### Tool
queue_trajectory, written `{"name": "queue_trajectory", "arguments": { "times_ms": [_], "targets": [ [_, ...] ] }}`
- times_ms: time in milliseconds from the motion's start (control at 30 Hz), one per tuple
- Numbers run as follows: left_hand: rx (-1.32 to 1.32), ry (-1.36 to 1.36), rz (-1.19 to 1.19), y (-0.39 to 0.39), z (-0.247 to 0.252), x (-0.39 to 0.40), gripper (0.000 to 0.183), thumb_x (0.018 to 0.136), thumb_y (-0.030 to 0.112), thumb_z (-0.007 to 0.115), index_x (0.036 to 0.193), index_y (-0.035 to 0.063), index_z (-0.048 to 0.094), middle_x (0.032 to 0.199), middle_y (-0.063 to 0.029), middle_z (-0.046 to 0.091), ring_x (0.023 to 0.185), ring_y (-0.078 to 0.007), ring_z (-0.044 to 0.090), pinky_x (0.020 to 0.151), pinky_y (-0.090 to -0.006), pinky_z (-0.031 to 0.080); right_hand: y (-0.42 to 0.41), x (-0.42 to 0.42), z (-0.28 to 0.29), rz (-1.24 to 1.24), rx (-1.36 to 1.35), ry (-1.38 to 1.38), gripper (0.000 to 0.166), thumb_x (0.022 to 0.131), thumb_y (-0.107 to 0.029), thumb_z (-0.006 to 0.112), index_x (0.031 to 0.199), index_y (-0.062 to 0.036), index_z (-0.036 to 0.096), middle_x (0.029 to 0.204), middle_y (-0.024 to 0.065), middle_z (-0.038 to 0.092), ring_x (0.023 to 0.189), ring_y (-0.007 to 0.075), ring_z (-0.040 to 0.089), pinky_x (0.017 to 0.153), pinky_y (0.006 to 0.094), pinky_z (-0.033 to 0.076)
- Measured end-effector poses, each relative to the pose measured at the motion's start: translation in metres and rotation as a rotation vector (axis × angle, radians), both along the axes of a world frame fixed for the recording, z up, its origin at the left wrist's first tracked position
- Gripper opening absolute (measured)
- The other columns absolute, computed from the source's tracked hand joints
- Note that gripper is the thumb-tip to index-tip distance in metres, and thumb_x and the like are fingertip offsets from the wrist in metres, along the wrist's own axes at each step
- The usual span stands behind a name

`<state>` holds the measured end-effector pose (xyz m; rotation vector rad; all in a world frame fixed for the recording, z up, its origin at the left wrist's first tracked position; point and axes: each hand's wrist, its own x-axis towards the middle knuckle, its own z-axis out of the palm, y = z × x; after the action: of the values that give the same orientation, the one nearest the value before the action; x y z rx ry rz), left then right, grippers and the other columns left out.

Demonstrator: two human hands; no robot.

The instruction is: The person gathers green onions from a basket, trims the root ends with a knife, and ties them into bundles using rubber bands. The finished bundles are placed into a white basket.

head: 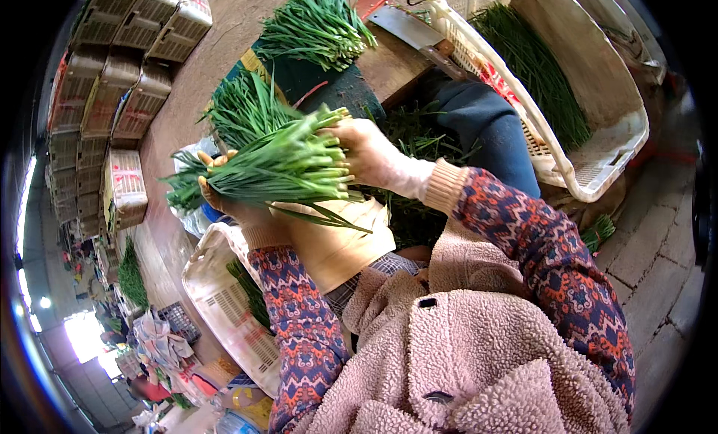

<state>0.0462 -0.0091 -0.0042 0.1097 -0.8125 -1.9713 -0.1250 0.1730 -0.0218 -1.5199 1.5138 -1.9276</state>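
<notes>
A thick bunch of green garlic chives (280, 164) lies across my left hand (219, 178), whose fingers curl round the leafy end. My right hand (364, 148) is at the pale cut ends of the same bunch; its fingertips are partly hidden and blurred, so its grip is unclear. Just behind the bunch is a loose heap of chives (241, 105). Farther off, another pile of chives (317, 27) rests on a dark green cover beside a wooden board (392, 63). A cleaver (406, 27) lies on the board's far side, its handle towards my knee.
A white plastic crate (608, 97) with long chives (533, 80) stands at the right. Another white crate (219, 277) is by my left forearm. Stacked crates (126, 91) line the left. Chive scraps (415, 136) lie by my legs, and a tied bundle (597, 232) is on the paving.
</notes>
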Motion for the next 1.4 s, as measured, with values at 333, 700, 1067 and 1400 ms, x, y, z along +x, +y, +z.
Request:
{"name": "queue_trajectory", "arguments": {
  "times_ms": [333, 700, 1067, 1400],
  "targets": [
    [0.082, 0.505, -0.226, -0.012, 0.007, -0.005, 0.038, 0.087, 0.028, 0.056, 0.119, 0.0081, 0.053, 0.077, 0.0023, 0.06, 0.075, -0.0093, 0.055, 0.088, -0.0279, 0.041, 0.051, 0.01, 0.033, 0.165, -0.197, -1.045, 0.02, 0.088, -0.015, 0.059, 0.102, -0.0001, 0.06, 0.082, 0.0053, 0.063, 0.075, 0.0107, 0.059, 0.068, 0.0242, 0.05],
    [-0.179, 0.504, -0.348, -0.042, -0.003, 0.009, 0.044, 0.088, 0.036, 0.051, 0.126, 0.0134, 0.051, 0.074, 0.0057, 0.059, 0.078, -0.0068, 0.056, 0.092, -0.0287, 0.037, 0.051, 0.021, 0.025, 0.515, 0.391, -0.731, 0.043, 0.082, -0.019, 0.066, 0.117, 0.0024, 0.054, 0.119, 0.0107, 0.056, 0.11, 0.0156, 0.051, 0.096, 0.0288, 0.039],
    [-0.264, 0.51, -0.436, -0.027, 0.009, 0.013, 0.045, 0.088, 0.035, 0.053, 0.128, 0.0131, 0.049, 0.072, 0.0069, 0.055, 0.074, -0.0065, 0.051, 0.091, -0.0269, 0.035, 0.041, 0.05, -0.009, 0.183, 0.287, -0.244, 0.026, 0.08, -0.008, 0.058, 0.105, -0.0013, 0.056, 0.088, 0.021, 0.061, 0.081, 0.0387, 0.059, 0.072, 0.0383, 0.049],
    [-0.374, 0.577, -0.487, -0.044, 0.002, 0.021, 0.046, 0.087, 0.044, 0.054, 0.126, 0.0194, 0.049, 0.074, 0.0088, 0.063, 0.077, -0.0043, 0.059, 0.092, -0.0249, 0.039, 0.091, 0.028, -0.007, 0.4, 0.529, -0.998, 0.027, 0.089, -0.026, 0.058, 0.098, -0.0012, 0.059, 0.078, -0.0014, 0.054, 0.067, 0.0053, 0.048, 0.06, 0.0196, 0.04]
  ]
}}
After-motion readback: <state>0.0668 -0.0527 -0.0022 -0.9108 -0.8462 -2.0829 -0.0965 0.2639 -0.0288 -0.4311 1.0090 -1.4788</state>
